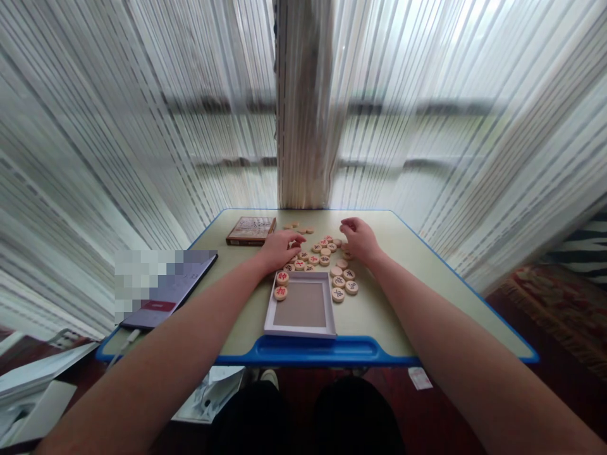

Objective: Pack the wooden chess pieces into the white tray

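Note:
Several round wooden Chinese chess pieces (313, 259) with red or black characters lie in a loose group at the middle of the table. My left hand (282, 249) is at the group's left edge, fingers apart and reaching over the nearest pieces. On the right side, my right hand (360, 240) has its fingers curled together just above the pieces; whatever may be between them is hidden. A shallow white box tray (271, 322) sits nearer to me. Two red-marked pieces (281, 292) lie at its upper left corner, and black-marked pieces (338, 294) lie along its right side.
A brown printed box (251, 230) lies at the back left, with a few more pieces (309, 230) to its right. At the left edge is a dark laptop or tablet (183, 284) with a white cable (130, 338). The table's blue rim (313, 347) faces me; curtains (306, 126) hang behind.

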`<state>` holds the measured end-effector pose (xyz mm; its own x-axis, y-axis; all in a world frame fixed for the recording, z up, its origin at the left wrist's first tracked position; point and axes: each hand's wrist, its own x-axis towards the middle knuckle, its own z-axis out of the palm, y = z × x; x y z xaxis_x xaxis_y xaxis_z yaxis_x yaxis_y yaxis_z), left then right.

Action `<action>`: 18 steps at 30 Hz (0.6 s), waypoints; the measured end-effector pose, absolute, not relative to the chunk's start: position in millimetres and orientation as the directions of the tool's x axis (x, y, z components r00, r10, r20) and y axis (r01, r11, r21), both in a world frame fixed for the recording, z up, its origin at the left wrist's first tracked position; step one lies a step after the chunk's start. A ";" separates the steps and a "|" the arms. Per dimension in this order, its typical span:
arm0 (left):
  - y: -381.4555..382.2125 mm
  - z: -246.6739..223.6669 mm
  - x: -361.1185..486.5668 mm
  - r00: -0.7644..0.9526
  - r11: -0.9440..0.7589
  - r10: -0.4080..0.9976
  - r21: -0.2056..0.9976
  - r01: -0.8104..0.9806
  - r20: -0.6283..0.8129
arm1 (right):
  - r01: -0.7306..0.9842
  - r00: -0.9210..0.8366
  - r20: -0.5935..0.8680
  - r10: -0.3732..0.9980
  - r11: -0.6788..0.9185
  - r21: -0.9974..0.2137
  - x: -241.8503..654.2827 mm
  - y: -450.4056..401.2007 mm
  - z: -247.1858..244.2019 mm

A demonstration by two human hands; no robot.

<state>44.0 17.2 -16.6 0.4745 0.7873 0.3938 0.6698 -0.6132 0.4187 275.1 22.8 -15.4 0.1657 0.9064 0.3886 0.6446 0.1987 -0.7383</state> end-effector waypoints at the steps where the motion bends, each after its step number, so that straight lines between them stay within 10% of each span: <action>1: 15.6 -16.1 44.6 0.466 -0.628 0.775 0.438 0.643 0.428 | 0.655 0.192 0.401 0.896 0.187 -0.732 275.9 22.0 -11.8; 18: 8.7 -5.3 34.0 0.411 -0.543 0.840 0.509 0.668 0.355 | 0.963 0.005 0.068 0.998 0.013 -0.270 284.4 -4.7 18.5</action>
